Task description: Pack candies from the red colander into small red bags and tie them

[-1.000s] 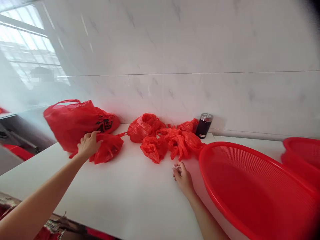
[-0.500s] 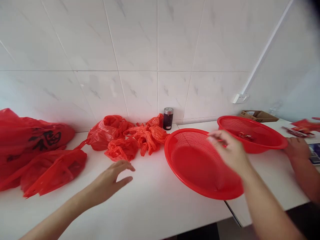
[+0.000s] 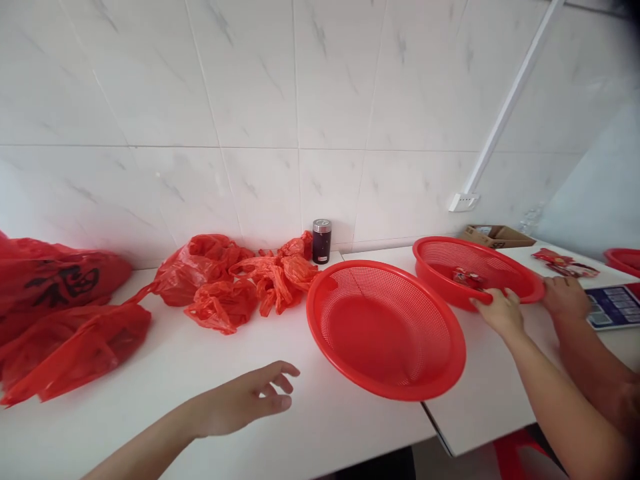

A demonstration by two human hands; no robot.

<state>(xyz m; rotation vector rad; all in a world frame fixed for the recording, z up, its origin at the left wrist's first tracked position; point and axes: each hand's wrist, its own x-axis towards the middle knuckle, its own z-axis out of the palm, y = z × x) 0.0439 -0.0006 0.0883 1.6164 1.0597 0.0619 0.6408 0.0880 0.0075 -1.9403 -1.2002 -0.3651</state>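
Note:
My right hand grips the near rim of the farther red plastic basket, fingers curled over its edge. Inside that basket lie a few small red-and-white packets. A closer red basket, round with perforated sides, tilts a little toward me and has nothing in it. Over the white table, left of this closer basket, my left hand hovers with its fingers loosely bent and apart, holding nothing. Another person's hand rests at the right rim of the farther basket.
Crumpled red plastic bags lie along the wall, with larger filled red bags at far left. A dark tumbler stands behind. To the right are a cardboard box, loose packets and a scale-like device.
My right hand has moved right, from above the closer basket to the farther basket's rim. My left hand has come slightly lower and right. The view has turned to the right.

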